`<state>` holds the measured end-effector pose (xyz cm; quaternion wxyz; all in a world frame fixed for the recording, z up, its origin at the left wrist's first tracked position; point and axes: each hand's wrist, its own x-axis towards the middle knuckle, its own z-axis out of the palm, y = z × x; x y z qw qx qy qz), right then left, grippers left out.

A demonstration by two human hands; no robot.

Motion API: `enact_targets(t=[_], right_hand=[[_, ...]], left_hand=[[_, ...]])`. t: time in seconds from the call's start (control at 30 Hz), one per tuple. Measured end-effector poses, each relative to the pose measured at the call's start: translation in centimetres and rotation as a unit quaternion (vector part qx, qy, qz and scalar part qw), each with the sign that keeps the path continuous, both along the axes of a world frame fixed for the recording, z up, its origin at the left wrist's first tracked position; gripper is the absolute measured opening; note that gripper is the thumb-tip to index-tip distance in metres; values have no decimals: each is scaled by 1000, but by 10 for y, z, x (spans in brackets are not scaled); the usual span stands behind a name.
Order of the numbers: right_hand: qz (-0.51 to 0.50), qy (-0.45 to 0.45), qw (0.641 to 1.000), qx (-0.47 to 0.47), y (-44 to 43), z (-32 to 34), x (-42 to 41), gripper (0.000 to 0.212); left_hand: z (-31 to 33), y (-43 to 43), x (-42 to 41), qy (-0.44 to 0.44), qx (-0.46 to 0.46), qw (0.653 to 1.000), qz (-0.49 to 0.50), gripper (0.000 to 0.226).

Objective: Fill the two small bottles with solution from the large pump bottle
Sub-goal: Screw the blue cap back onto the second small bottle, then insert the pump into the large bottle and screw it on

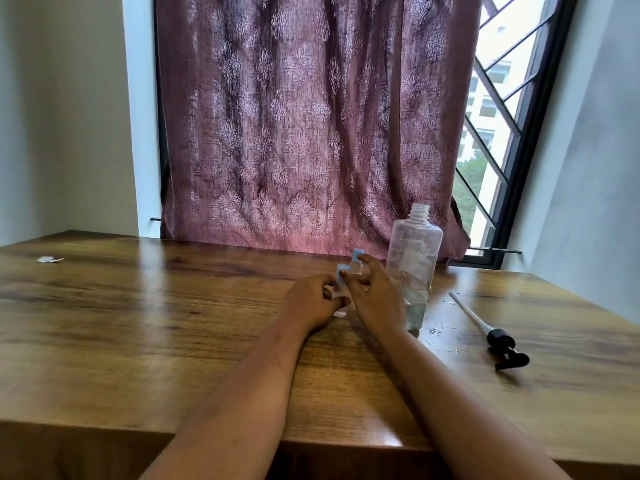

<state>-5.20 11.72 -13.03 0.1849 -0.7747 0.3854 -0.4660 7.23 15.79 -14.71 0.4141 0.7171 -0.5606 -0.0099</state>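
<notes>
Where curtain (294, 133) hangs, glossy wooden table (138, 323), uncapped pump bottle (414, 271)

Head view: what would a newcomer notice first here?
The left hand and right hand grip the small bottles with blue caps at the middle of the table. Just right of them stands the large bottle, uncapped, its liquid low. Its black pump lies farther right among spilled droplets.

Wearer's body: two bare forearms, uncovered along their whole visible length, each tapering at the wrist into a bare hand, left hand (309, 300) and right hand (376, 301), with slender fingers (374, 265).
</notes>
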Motion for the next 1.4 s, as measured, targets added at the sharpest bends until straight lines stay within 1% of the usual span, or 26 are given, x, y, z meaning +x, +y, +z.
enact_targets(t=[0.03,0.07,0.17,0.23,0.37,0.47,0.7,0.8,0.87,1.0,1.07,1.13,1.2,1.27,1.3,1.33,1.37,1.4], right_hand=[[3,-3,1000,0,-1,-2,-1,49],[2,5,1000,6,-1,-3,-1,49],[1,55,998,22,-1,-8,1,33],[8,76,997,26,0,-9,2,27],[7,130,991,32,-2,-11,3,26],[10,152,988,25,-1,-11,3,27],[32,175,984,7,-6,-11,5,29],[31,182,983,-15,-7,-8,6,30],[31,174,984,-28,-8,-8,5,30],[27,159,984,-79,-3,-9,2,31],[19,126,985,-118,2,0,-4,25],[13,38,984,-172,11,14,-12,19],[-36,-89,965,-242,19,32,-24,24],[-97,-210,940,-252,20,46,-42,30],[-132,-239,933,-234,18,50,-54,30],[-172,-228,936,-203,11,52,-69,27],[-218,-161,950,-157,1,48,-85,23],[-260,-48,959,-101,-11,42,-101,20]], left_hand=[[0,0,2,-1,-4,1000,24,38],[0,0,3,0,-5,999,46,38],[1,-5,8,-3,1,997,79,39],[3,-12,11,1,13,997,81,41],[10,-29,17,42,38,996,65,35],[15,-42,22,65,42,995,60,29],[3,-65,33,57,23,995,78,32],[1,-69,33,40,33,995,85,31],[-2,-71,34,25,42,995,90,33],[-2,-63,30,35,35,991,128,52],[0,-55,24,16,21,988,149,55],[0,-47,18,21,-15,986,162,59],[2,-39,9,39,-42,987,150,63],[8,-34,-7,47,-76,989,119,55],[12,-29,-15,51,-103,988,100,48],[17,-27,-25,57,-129,987,76,44],[19,-23,-35,65,-141,986,53,43],[21,-22,-44,68,-144,987,30,44]])
